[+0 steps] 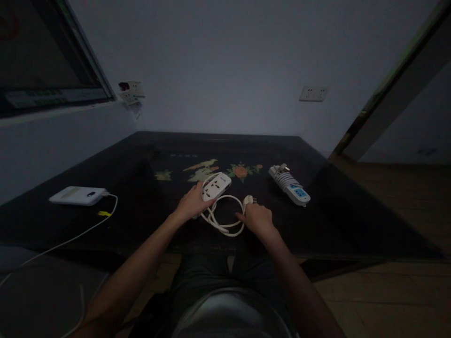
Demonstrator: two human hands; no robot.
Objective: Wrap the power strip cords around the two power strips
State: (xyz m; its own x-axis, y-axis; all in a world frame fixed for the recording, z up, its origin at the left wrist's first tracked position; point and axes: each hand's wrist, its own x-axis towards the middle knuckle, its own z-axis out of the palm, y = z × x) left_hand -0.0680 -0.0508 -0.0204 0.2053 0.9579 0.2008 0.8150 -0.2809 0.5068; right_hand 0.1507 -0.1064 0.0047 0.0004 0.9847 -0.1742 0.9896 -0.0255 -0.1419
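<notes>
A white power strip [220, 184] with dark socket holes lies tilted near the middle of the dark table. My left hand [193, 201] is closed around its near left end, thumb along the front side. From the strip a white cord [225, 233] runs in loose loops over the tabletop between my hands. At the cord's end is a white plug [248, 200], its prongs pointing right. My right hand [258, 217] has its fingers closed at the plug and the cord just below it; the fingertips are partly hidden.
Right of my hands lies another power strip [298, 193], blue-socketed, its grey cord wound around it. At the left rests a white box-like device [78, 195] with a cable [84, 231] running off the table [352, 225]. Wall sockets [313, 93] sit above the table's back edge.
</notes>
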